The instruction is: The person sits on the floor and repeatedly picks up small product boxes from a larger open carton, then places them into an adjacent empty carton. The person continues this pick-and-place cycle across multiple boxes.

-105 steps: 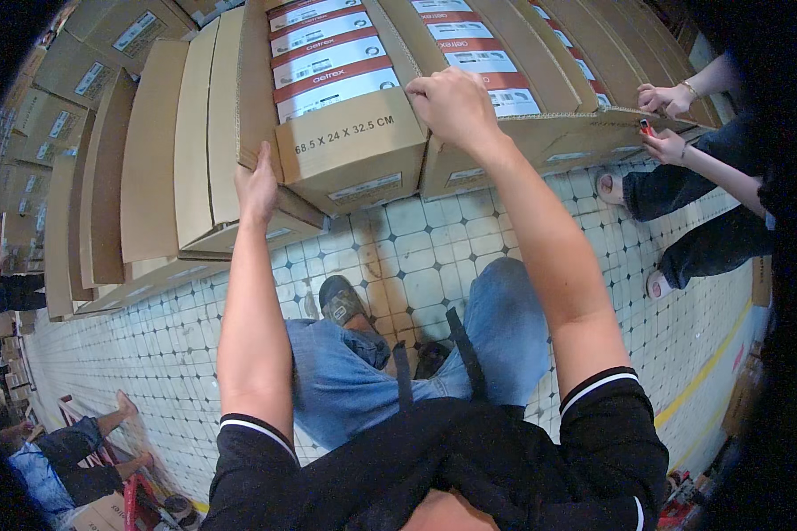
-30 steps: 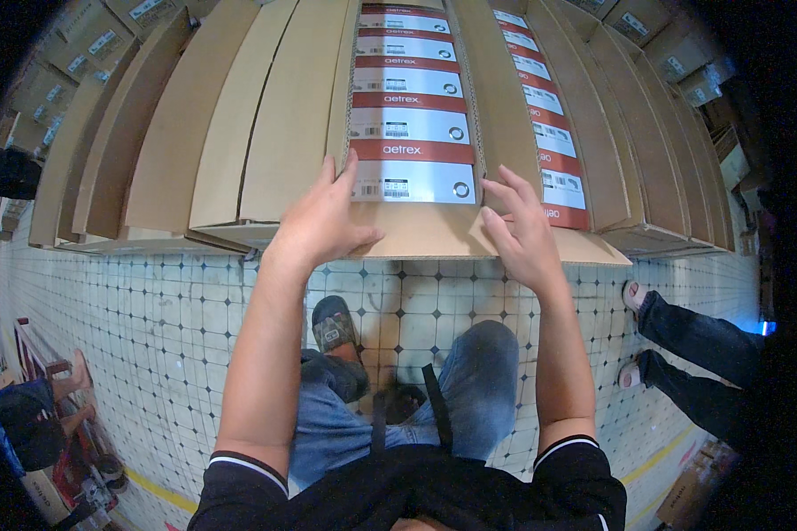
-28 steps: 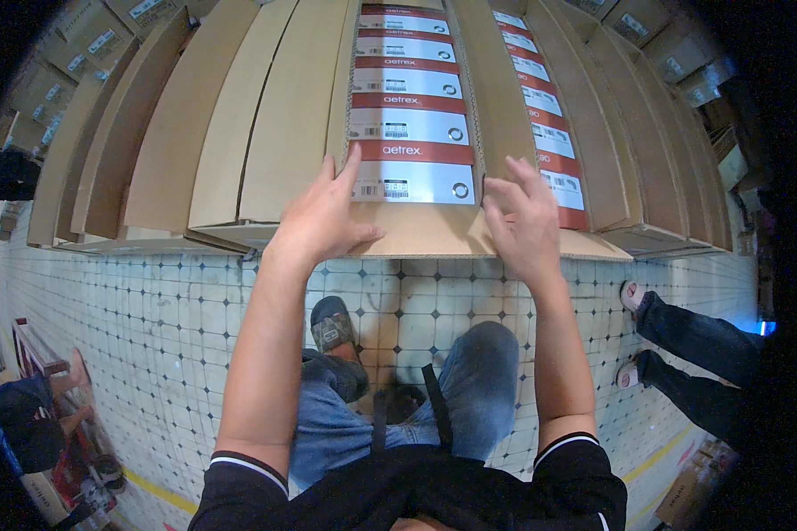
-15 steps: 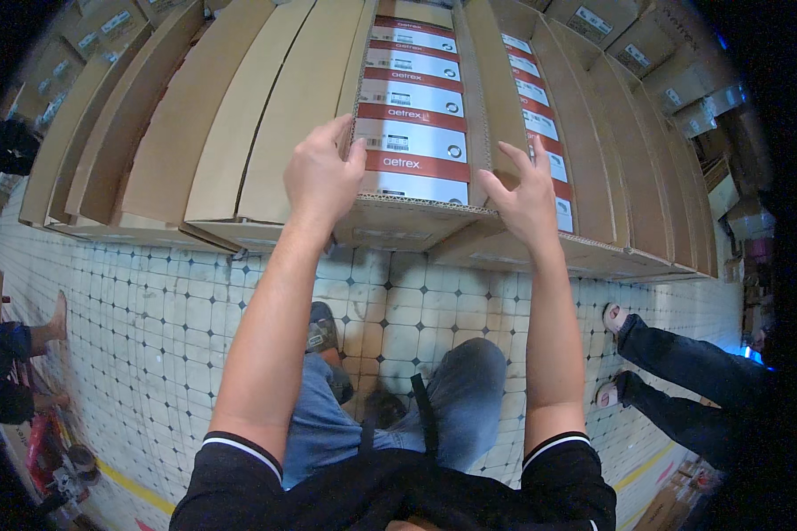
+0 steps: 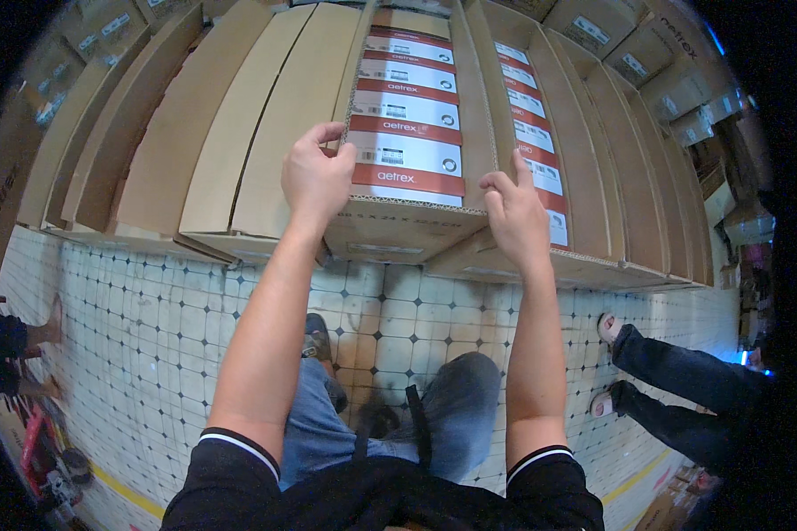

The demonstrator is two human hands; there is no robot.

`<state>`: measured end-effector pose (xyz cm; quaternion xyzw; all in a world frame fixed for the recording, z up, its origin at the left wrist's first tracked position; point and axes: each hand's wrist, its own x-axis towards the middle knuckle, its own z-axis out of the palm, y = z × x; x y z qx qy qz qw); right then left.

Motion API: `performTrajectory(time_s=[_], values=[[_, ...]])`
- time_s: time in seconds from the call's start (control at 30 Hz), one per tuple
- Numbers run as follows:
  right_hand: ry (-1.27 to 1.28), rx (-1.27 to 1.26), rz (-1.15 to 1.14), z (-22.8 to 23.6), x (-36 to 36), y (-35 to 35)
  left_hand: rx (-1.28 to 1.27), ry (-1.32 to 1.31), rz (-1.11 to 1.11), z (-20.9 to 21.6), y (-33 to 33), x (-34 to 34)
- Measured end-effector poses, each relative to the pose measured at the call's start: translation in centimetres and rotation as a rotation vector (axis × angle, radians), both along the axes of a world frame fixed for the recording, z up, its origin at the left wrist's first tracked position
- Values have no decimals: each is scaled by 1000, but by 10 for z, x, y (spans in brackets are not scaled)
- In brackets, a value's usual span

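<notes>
An open cardboard carton (image 5: 407, 232) stands in front of me, filled with a row of white and red shoe boxes (image 5: 409, 152). My left hand (image 5: 319, 177) is closed at the top of the carton's left wall, its fingers bent over the edge and the thumb close to them. At the front right corner, my right hand (image 5: 516, 212) has its thumb and some fingers bent in against the right wall. Its index finger points forward above the neighbouring carton (image 5: 584, 159). Where the fingertips meet the cardboard is partly hidden.
Closed tan cartons (image 5: 279, 115) and open ones line up on the left, more open cartons on the right. Stacked boxes (image 5: 646, 53) rise behind. Another person's legs (image 5: 673, 372) are at the right, bare feet (image 5: 49, 354) at the left. Tiled floor (image 5: 150, 327) lies below.
My right hand's spread fingers have drawn in to the carton's right wall, and my left fingers have curled more. The carton's front face shows more, and the view has shifted slightly.
</notes>
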<state>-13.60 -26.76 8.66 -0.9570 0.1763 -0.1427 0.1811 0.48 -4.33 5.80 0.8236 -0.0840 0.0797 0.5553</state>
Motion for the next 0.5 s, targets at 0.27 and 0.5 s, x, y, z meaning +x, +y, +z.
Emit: performTrajectory(time_s=[0.27, 0.5], values=[[-73, -38, 17, -6, 0, -1, -46, 19, -27, -4, 1, 2], [-27, -4, 14, -4, 0, 0, -33, 20, -50, -1, 2, 1]])
